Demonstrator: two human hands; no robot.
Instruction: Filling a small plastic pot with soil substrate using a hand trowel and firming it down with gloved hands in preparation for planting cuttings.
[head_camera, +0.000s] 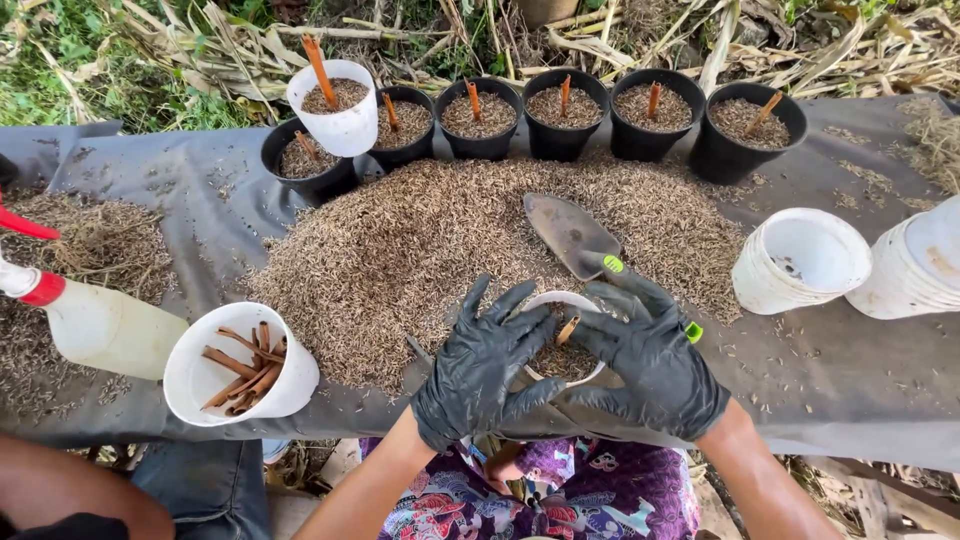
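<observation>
A white pot (556, 300) filled with rice husk stands at the near edge of the husk pile (420, 240), a brown cutting (567, 330) stuck in it. My left hand (478, 368) and my right hand (650, 360), both in black gloves, press on the pot's rim and filling from either side, fingers spread. A metal trowel (572, 232) with a green-tipped handle lies on the pile just behind my right hand.
Several black pots (655, 125) and one white pot (340, 105), each with husk and a cutting, line the back. A white pot of brown cuttings (240, 368) and a spray bottle (95, 320) sit left. Stacked white pots (800, 260) lie right. Another person's arm (60, 490) is bottom left.
</observation>
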